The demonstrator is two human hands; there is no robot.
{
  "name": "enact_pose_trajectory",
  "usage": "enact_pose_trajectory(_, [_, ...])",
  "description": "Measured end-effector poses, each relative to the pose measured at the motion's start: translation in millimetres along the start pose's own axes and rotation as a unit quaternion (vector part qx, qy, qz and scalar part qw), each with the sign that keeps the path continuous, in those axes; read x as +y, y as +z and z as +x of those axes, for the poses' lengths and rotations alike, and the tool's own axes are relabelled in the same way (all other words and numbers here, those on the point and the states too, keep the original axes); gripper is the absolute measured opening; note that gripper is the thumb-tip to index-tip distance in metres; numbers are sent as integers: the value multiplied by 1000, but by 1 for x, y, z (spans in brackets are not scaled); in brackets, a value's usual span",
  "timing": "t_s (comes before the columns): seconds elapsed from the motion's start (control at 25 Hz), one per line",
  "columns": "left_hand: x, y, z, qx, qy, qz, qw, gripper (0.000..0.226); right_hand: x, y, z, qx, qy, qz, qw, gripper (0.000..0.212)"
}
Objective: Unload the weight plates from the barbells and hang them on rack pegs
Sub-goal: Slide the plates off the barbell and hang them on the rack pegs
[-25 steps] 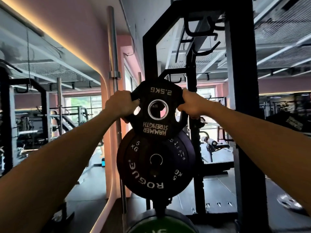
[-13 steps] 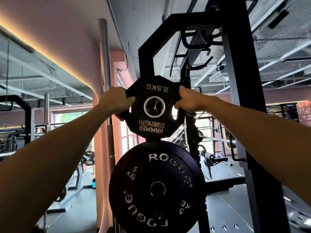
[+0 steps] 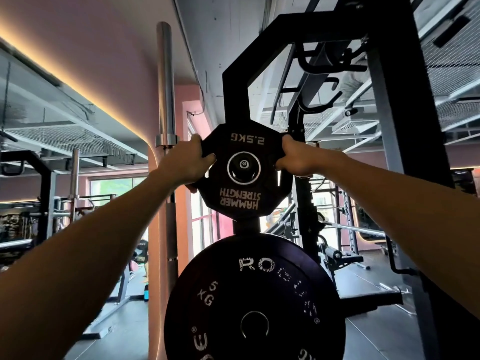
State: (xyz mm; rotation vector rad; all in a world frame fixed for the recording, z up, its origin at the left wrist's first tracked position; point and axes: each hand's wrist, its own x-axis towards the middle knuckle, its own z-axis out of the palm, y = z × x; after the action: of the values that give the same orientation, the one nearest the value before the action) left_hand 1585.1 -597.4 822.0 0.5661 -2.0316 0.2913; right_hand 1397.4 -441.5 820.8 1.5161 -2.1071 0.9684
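The left hand [image 3: 187, 162] is closed on the left edge of the 2.5 kg plate [image 3: 242, 172], fingers curled into its grip cut-out; the right hand [image 3: 296, 158] is closed the same way on the right edge. Between them the plate is held up against the black rack [image 3: 235, 81], upside down by its lettering, with the end of a peg [image 3: 243, 164] showing inside its centre hole. How far the plate has slid along that peg cannot be told from here.

Directly below hangs a larger 5 kg plate [image 3: 255, 300], close under the small one's lower edge but apart from it. A steel bar [image 3: 166, 81] stands upright just left of the rack.

The likely risk is letting go early: if the hole only rests on the peg's tip, the plate could tip forward, slip off and strike the plate below or fall to the floor [image 3: 384, 331]. Uneven pushing could also cock the plate so it binds on the peg, and fingers in the cut-outs could be pinched against the upright.
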Motion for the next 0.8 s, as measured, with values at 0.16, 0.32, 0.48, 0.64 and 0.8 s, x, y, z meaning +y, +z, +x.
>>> enact_pose_trajectory(0.16, [-14, 38, 5, 24, 78, 5, 997, 21, 12, 20, 21, -6, 19, -14, 1000, 52])
enact_pose_trajectory(0.32, [-28, 68, 20, 35, 62, 106, 992, 30, 26, 42, 44, 24, 32, -83, 996, 47])
enact_pose_trajectory(0.48, [-44, 95, 32, 41, 66, 131, 988, 34, 38, 59, 65, 47, 40, -147, 987, 52])
enact_pose_trajectory(0.64, [-52, 123, 40, 33, 37, 101, 994, 35, 55, 78, 80, 44, 51, -141, 988, 50])
enact_pose_trajectory(0.8, [-49, 125, 40, 26, 37, 91, 995, 31, 56, 84, 82, 67, 52, -125, 989, 51])
